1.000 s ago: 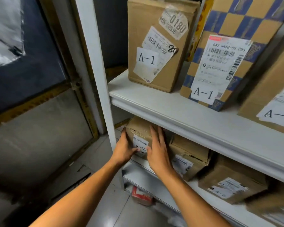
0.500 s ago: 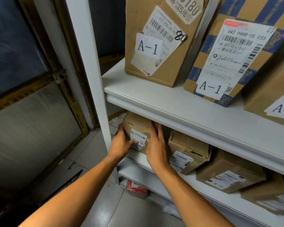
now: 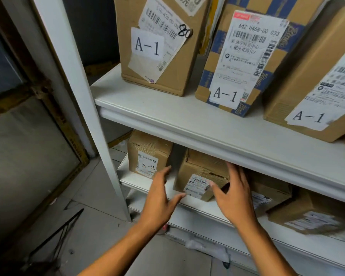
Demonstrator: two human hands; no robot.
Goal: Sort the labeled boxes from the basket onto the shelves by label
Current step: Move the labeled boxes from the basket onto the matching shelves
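Two hands: left hand (image 3: pixel 159 198) and right hand (image 3: pixel 232 198), both with fingers spread, gripping nothing.
A-2 box (image 3: pixel 147 154): on the lower shelf (image 3: pixel 135 181), just beyond the left fingertips.
Second box (image 3: pixel 202 176): between both hands.

Both hands, left hand (image 3: pixel 159 198) and right hand (image 3: pixel 232 196), spread-fingered on either side of a second box (image 3: pixel 202 174); the A-2 box (image 3: pixel 147 154) stands just beyond the left hand on the lower shelf (image 3: pixel 197 206).
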